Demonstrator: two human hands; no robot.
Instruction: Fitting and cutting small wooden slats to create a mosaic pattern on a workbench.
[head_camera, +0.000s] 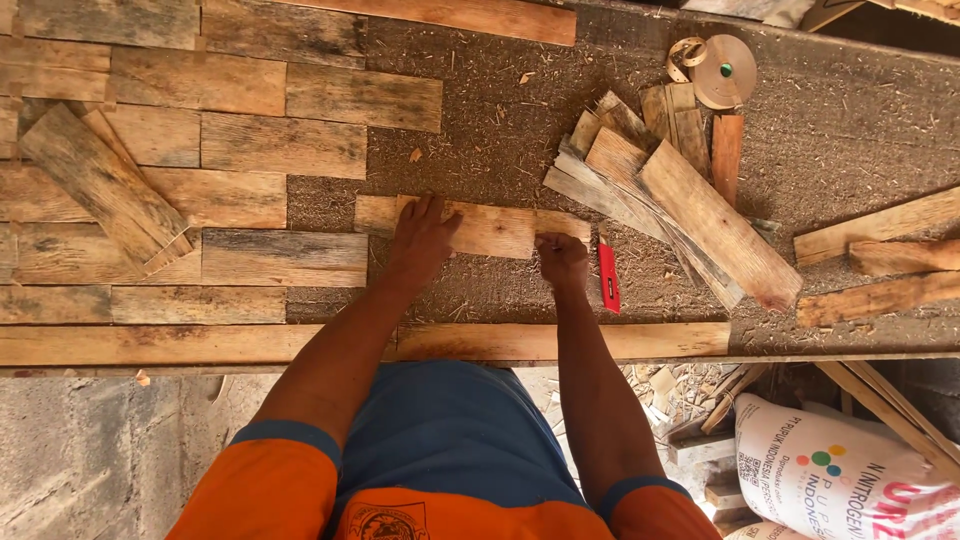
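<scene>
A short pale wooden plank lies flat on the sawdust-covered workbench. My left hand presses down on the plank's left part with the fingers spread. My right hand is closed in a fist at the plank's right end; whether it grips something small I cannot tell. A red utility knife lies just right of that hand, untouched.
Weathered planks are laid in rows over the left half of the bench, one loose board lying askew on them. A pile of wood offcuts and a tape roll sit at the right. A printed sack stands below the bench.
</scene>
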